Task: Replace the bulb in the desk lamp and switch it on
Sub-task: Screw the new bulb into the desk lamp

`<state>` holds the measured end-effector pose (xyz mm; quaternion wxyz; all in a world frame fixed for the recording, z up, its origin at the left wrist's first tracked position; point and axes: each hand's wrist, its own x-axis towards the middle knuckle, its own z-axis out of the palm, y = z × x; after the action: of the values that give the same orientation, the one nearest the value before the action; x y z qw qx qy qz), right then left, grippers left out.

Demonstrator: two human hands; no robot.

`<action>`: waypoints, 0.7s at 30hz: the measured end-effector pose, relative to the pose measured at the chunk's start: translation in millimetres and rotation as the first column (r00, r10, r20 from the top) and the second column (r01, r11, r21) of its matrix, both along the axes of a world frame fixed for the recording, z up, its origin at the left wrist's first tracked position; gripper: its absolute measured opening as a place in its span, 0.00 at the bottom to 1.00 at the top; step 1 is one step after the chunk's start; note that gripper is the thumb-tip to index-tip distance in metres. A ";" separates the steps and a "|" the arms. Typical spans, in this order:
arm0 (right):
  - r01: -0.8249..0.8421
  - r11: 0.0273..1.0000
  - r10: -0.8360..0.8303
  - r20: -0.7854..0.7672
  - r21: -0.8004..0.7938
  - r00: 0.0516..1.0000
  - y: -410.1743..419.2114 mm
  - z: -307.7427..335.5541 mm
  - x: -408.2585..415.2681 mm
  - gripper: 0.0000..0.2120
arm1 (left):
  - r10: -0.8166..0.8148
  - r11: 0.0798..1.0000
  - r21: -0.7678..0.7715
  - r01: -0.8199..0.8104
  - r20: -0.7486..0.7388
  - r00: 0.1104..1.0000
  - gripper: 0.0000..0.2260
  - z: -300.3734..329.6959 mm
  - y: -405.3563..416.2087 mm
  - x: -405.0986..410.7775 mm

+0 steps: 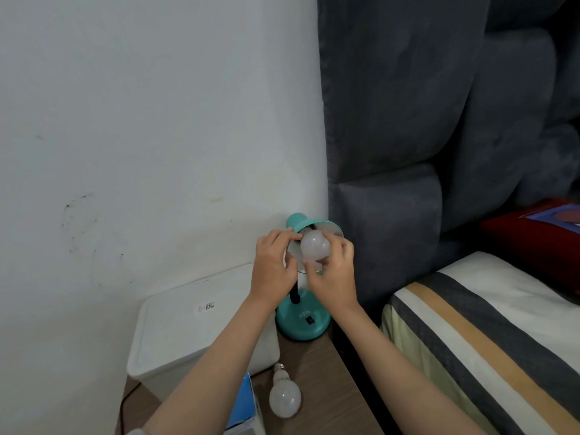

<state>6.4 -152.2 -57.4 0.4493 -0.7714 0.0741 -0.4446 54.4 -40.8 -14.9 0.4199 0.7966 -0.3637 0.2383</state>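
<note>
A teal desk lamp stands on the wooden bedside table, its round base (303, 321) carrying a black switch (310, 321). The teal shade (301, 222) is tipped up toward me. A white bulb (314, 244) sits at the mouth of the shade. My right hand (334, 274) holds this bulb from below with its fingertips. My left hand (273, 262) grips the left rim of the shade. The socket is hidden behind the bulb. A second white bulb (285, 395) lies loose on the table, screw base pointing away from me.
A white lidded plastic box (188, 328) fills the table's left side against the wall. A blue carton (243, 403) lies at the near edge beside the loose bulb. A bed with striped cover (489, 340) and a grey padded headboard (408, 152) stand to the right.
</note>
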 end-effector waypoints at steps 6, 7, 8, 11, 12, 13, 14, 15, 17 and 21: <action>-0.026 0.997 0.025 -0.012 -0.078 1.000 -2.2 -2.7 -0.4 0.27 | -0.067 0.996 -0.060 0.065 -0.025 0.997 0.23 4.4 0.4 -2.7; -0.022 0.997 0.021 -0.014 -0.069 1.000 -2.5 -2.9 -0.5 0.27 | -0.068 0.995 -0.071 0.065 -0.036 0.997 0.23 4.4 -0.2 -4.1; -0.012 0.999 0.011 -0.024 -0.048 1.000 -2.9 -2.5 -0.7 0.26 | -0.070 0.994 -0.084 0.065 -0.048 0.996 0.23 4.1 -0.9 -4.9; 0.028 1.000 -0.028 -0.060 0.001 0.998 -3.7 -0.1 -2.7 0.27 | -0.069 0.992 -0.106 0.061 -0.075 0.995 0.23 3.7 -3.0 -6.2; 0.026 1.000 -0.026 -0.053 -0.013 0.998 -3.5 0.0 -3.5 0.28 | -0.068 0.992 -0.109 0.059 -0.081 0.994 0.23 3.5 -3.5 -6.2; 0.018 0.999 -0.019 -0.043 -0.038 0.999 -3.0 -0.3 -4.1 0.29 | -0.066 0.993 -0.108 0.056 -0.085 0.994 0.23 3.4 -3.7 -6.7; 0.009 0.998 -0.011 -0.035 -0.065 0.999 -2.2 -0.6 -4.9 0.29 | -0.063 0.993 -0.109 0.053 -0.086 0.994 0.23 3.4 -3.8 -7.1; 0.005 0.996 -0.008 -0.026 -0.090 1.000 -1.5 -1.2 -5.4 0.29 | -0.061 0.993 -0.110 0.051 -0.086 0.994 0.23 3.2 -3.6 -7.4; 0.015 0.994 -0.015 -0.001 -0.110 1.000 -1.4 -3.3 -4.6 0.25 | -0.058 0.993 -0.111 0.048 -0.086 0.995 0.23 3.4 -2.7 -7.9; 0.044 0.999 -0.043 -0.029 0.025 0.999 -2.2 -2.1 -1.2 0.24 | -0.060 0.993 -0.105 0.052 -0.075 0.995 0.22 3.9 -2.3 -9.9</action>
<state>5.2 -154.4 -59.5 0.4482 -0.7700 0.1031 -0.4422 44.5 -43.0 -11.0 0.4810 0.7721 -0.3563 0.2135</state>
